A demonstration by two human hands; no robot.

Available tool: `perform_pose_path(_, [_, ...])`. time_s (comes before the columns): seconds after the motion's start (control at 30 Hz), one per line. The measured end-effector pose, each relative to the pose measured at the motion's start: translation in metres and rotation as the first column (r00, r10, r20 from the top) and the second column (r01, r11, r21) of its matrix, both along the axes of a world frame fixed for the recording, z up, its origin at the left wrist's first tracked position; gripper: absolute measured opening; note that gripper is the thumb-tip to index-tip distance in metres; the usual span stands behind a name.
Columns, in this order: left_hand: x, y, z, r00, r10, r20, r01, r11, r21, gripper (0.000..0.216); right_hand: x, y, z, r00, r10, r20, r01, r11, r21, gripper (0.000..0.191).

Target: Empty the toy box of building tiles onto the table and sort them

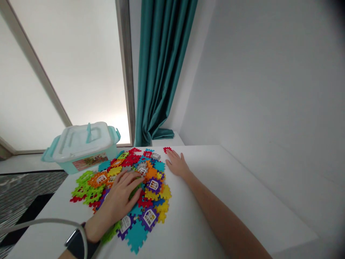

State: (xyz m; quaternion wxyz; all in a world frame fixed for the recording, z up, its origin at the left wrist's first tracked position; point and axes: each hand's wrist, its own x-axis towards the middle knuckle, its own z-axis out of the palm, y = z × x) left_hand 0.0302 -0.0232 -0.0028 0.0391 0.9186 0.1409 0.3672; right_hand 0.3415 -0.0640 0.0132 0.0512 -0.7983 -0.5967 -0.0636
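A heap of colourful plastic interlocking tiles with toothed edges (136, 233) lies on the white table. My left hand (122, 194) rests palm down over the middle of this heap, fingers spread; whatever sits under the palm is hidden. Beyond the heap's far right side, my right hand (178, 164) lies low over the table with its fingers stretched out. Its fingertips reach a small red tile (166, 149), which stands apart from the others. Among the tiles, a purple one with a white window (150, 217) faces up near the front.
A light-blue plastic box with a white lid (86, 144) stands at the table's far left corner. A pale cable (54, 220) crosses the lower left, over my watch (78, 241). The white table (205, 158) borders a wall on the right; a teal curtain (161, 72) hangs behind.
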Motion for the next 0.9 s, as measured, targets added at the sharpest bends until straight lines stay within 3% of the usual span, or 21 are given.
perform_pose_path(0.9, [-0.0022, -0.0005, 0.0047, 1.0, 0.015, 0.013, -0.015, 0.998, 0.058, 0.03, 0.0035, 0.0019, -0.0026, 0.999, 0.018, 0.046, -0.023, 0.995, 0.099, 0.053])
